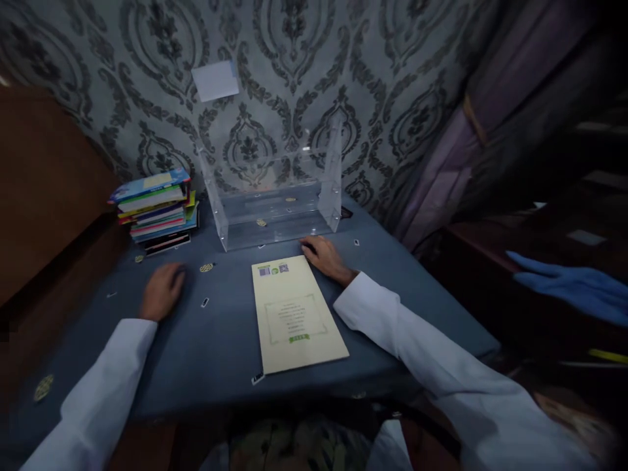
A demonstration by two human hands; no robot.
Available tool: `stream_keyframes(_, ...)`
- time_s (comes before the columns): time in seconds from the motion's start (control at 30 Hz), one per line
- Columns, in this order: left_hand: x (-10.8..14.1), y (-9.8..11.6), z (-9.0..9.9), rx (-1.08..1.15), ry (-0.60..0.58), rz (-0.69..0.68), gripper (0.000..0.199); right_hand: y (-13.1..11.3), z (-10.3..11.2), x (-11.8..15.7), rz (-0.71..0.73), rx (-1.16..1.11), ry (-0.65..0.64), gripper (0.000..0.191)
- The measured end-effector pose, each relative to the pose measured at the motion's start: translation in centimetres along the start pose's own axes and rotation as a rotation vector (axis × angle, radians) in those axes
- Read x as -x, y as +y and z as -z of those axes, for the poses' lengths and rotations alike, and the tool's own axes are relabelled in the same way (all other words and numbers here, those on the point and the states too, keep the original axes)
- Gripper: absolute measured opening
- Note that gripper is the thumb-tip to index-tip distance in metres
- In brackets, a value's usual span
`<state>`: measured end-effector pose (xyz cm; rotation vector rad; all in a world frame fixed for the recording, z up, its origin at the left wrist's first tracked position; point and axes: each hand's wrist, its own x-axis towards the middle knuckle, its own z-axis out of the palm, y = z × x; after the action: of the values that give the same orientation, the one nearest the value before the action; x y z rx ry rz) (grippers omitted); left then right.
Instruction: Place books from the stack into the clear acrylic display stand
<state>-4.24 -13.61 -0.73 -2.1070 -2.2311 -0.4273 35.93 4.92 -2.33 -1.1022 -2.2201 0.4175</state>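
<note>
A cream booklet lies flat near the table's front edge, printed with a framed block of text, a green ribbon and small pictures at its far end. Beside its far right corner, my right hand rests on the cloth with fingers loosely bent and nothing visible in them. My left hand lies on the table to the left, apart from the booklet, its thumb and fingers loosely apart. Just beyond my right hand stands a clear acrylic rack with see-through side walls.
A stack of books stands at the back left. Dark blue patterned cloth covers the table against a papered wall. A white card is on the wall. To the right are a purple curtain and a blue glove.
</note>
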Motion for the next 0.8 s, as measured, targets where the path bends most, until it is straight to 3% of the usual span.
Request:
stream_keyframes(0.13, 0.2, 9.8, -2.3, 0.128, -0.097, -0.344, 0.046, -0.4, 1.2, 0.1, -0.063, -0.007, -0.026, 0.02)
stream_keyframes(0.23, 1.7, 13.9, -3.8, 0.133, -0.061, -0.401, 0.05, -1.0, 1.8, 0.2, -0.044, -0.053, -0.121, 0.017)
stream_keyframes(0.33, 2.5, 15.1, -4.9, 0.19, -0.01, -0.325, 0.048, -1.6, 1.9, 0.4, -0.006, -0.08, -0.158, 0.022)
stream_keyframes(0.5, 1.9, 15.2, -5.3, 0.287, 0.02, -0.288, 0.046, -1.9, 1.6, 0.9, -0.029, -0.122, -0.122, 0.028)
stream_keyframes(0.7, -1.1, 15.3, -4.5, 0.327, 0.027, -0.299, 0.046, -1.3, 1.1, 0.5, -0.066, -0.14, -0.021, 0.028)
stream_keyframes(0.8, -3.2, 15.5, -4.9, 0.311, 0.004, -0.288, 0.049, -0.5, 0.8, 0.0, -0.095, -0.129, 0.043, 0.028)
